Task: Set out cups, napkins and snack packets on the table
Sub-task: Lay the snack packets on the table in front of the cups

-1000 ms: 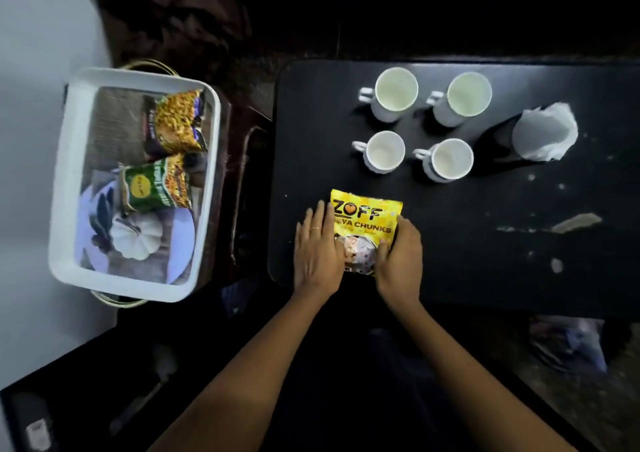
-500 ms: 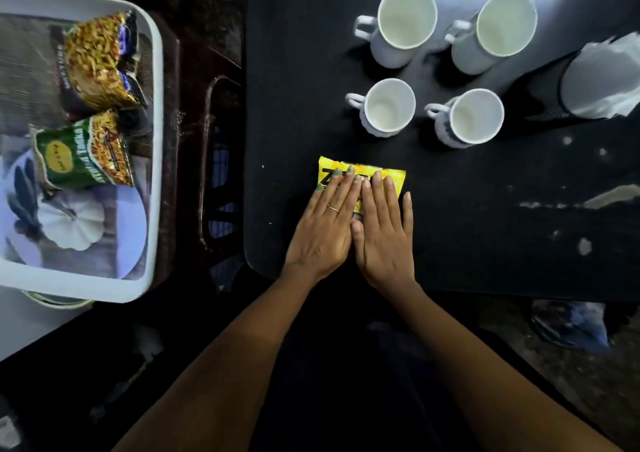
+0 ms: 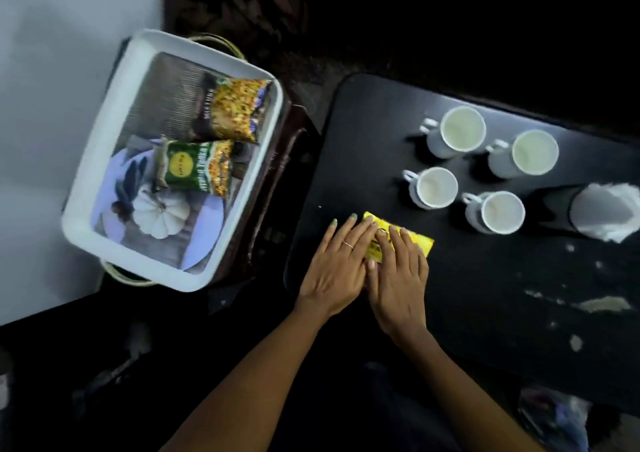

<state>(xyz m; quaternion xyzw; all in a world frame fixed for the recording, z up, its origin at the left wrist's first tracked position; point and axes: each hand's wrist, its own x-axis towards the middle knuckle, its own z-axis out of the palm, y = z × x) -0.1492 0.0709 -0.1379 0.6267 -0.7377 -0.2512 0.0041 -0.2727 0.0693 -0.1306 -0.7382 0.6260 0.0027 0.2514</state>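
Dark counter [image 3: 485, 278], near edge: left hand [image 3: 337, 264] and right hand [image 3: 398, 278] flat, fingers extended, pressing yellow snack packet [image 3: 420, 242]; nothing gripped. Beyond: four white cups [image 3: 485, 171], napkins [image 3: 606, 214]. Left: white tray [image 3: 104, 161], two packets [image 3: 214, 140] unplaced. Risk: packet near the edge could slide off if nudged.

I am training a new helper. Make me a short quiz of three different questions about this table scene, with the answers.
1. How many cups stand on the black table?
2. True or false: the yellow packet lies in the white tray.
3. Which is under both hands: A napkins, B yellow packet, C cup?

Key
1. Four cups.
2. False: it lies on the table; two other packets are in the tray.
3. B: left hand and right hand lie flat on it.
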